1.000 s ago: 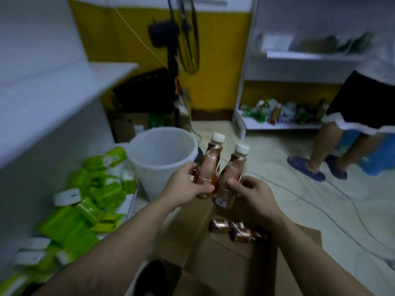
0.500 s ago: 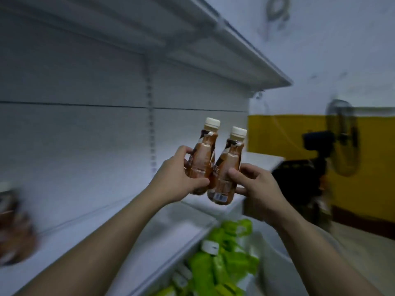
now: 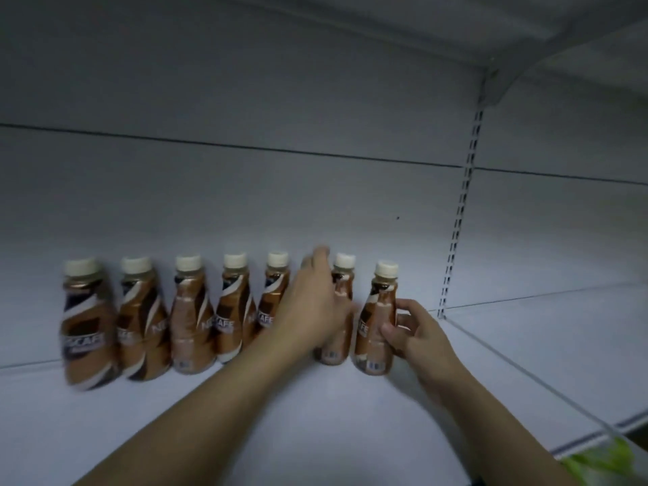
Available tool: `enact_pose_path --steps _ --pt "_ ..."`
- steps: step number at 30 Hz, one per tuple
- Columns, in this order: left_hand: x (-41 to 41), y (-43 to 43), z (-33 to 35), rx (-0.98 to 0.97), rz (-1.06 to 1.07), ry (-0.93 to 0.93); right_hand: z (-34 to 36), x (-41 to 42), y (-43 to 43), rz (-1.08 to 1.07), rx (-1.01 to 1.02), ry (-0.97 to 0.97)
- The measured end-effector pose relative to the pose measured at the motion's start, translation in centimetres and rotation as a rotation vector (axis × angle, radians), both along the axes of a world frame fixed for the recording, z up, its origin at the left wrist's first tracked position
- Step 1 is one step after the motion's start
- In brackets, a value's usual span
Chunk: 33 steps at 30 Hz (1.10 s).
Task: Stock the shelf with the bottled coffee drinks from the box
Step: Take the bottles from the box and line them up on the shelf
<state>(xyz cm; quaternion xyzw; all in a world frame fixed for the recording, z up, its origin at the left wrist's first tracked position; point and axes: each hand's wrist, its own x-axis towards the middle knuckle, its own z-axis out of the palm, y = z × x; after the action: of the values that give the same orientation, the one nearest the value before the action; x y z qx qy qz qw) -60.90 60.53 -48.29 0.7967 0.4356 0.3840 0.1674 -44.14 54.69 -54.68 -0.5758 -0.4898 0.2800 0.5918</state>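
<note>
Several brown bottled coffee drinks (image 3: 191,320) with cream caps stand in a row against the back panel of the white shelf (image 3: 315,415). My left hand (image 3: 312,310) wraps around one more bottle (image 3: 344,278) at the right end of the row and hides most of it; its index finger is lifted. My right hand (image 3: 417,331) grips the rightmost bottle (image 3: 377,331) by its lower body. Both bottles stand upright with their bases on the shelf, close side by side. The box is out of view.
A slotted metal upright (image 3: 459,222) runs down the back panel just right of my right hand. Another shelf board (image 3: 526,22) hangs overhead. Green packets (image 3: 606,461) show below the shelf edge at the bottom right.
My view has swung from the floor and box up to the shelf. Both hands carried their bottles from mid-air to the right end of the row, where they now rest on the shelf.
</note>
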Motion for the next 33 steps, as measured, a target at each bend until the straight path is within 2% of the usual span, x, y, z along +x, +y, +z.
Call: enact_pose_path --steps 2,4,7,9,11,16,21,33 --pt "-0.3 0.7 2.7 0.049 -0.047 -0.053 0.0 0.4 0.3 0.033 -0.056 -0.128" --pt "-0.4 1.7 4.5 0.116 -0.063 0.152 0.0 0.5 0.5 0.016 -0.127 -0.243" --pt "-0.4 3.2 4.9 0.271 0.046 0.485 -0.4 0.3 0.8 -0.02 -0.162 -0.287" --pt "-0.2 4.1 4.7 0.404 0.14 0.625 -0.5 0.1 1.2 -0.023 -0.163 -0.303" --pt "0.0 4.8 4.6 0.45 0.188 0.7 -0.3 0.1 1.9 -0.025 -0.168 -0.326" --pt "0.0 5.3 4.8 0.443 0.147 0.65 0.6 -0.9 4.6 -0.051 -0.206 -0.401" --pt "-0.6 5.3 5.1 0.286 -0.028 0.478 1.0 -2.8 6.7 -0.101 -0.169 -0.436" --pt "0.0 6.2 4.5 0.357 -0.007 0.45 -0.6 -1.9 6.1 -0.045 -0.144 -0.421"
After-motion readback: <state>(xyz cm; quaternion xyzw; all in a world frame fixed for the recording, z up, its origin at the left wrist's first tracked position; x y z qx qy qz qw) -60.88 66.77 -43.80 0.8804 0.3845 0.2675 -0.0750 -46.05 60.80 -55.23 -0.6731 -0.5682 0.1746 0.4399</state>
